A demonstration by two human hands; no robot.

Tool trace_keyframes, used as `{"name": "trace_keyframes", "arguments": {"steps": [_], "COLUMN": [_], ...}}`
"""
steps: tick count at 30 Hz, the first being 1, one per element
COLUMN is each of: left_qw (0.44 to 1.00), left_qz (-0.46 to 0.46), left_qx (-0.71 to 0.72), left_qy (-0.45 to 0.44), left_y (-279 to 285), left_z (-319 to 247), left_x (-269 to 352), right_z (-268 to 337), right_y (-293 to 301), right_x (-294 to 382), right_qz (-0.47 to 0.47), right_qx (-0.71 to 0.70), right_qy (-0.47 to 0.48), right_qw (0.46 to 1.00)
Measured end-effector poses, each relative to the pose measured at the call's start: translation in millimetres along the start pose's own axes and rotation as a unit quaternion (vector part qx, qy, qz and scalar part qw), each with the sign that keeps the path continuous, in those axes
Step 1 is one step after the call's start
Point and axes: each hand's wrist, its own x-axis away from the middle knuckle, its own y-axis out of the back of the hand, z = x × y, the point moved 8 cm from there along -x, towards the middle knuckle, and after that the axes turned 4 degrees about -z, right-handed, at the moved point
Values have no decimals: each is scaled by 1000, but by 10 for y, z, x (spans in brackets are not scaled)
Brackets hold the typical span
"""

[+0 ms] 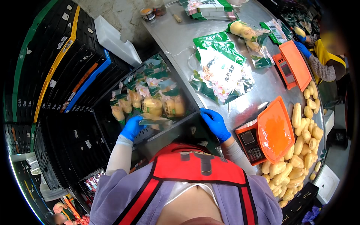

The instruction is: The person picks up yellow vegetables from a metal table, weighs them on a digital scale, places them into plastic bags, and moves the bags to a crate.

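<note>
My left hand (pixel 132 128), in a blue glove, grips one end of a clear bag of lotus root (pixel 156 120) low at the near side of a black plastic crate (pixel 180 123). Beyond it in the crate, filled lotus root bags (pixel 152 106) with green and pink flower print stand in rows. My right hand (pixel 216 125), also gloved in blue, is at the near edge of the steel table (pixel 216 108) with nothing seen in it. Its fingers are loosely bent. To its right is an orange scale (pixel 275 129) with an orange tray.
Flat printed bags (pixel 222 70) lie on the table, with filled bags (pixel 250 39) behind. Peeled lotus roots (pixel 298 160) are heaped at the right, near a second orange scale (pixel 295 66). A co-worker's gloved hands (pixel 302 46) are beyond. Stacked black crates (pixel 64 70) rise at left.
</note>
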Motion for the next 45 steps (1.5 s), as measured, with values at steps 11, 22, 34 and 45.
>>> {"name": "trace_keyframes", "arguments": {"steps": [11,22,34,45], "left_qw": [929,939,555,480], "left_qz": [67,-29,180,115], "left_qx": [362,-252,-426,-547], "left_qy": [23,-232,-691,-676], "left_y": [-149,-222,-4381,-4506], "left_z": [-66,-476,-728,-201], "left_x": [-1238,-1638,-19,-68], "right_z": [122,-39,80,-1219], "right_y": [-190,584,2559,3583], "right_x": [67,938,3365,5413], "right_qz": [9,-151,-628,-789], "right_qx": [33,-35,-25,49], "right_qy": [29,9,110,-72], "right_qw": [999,988,770,607]}}
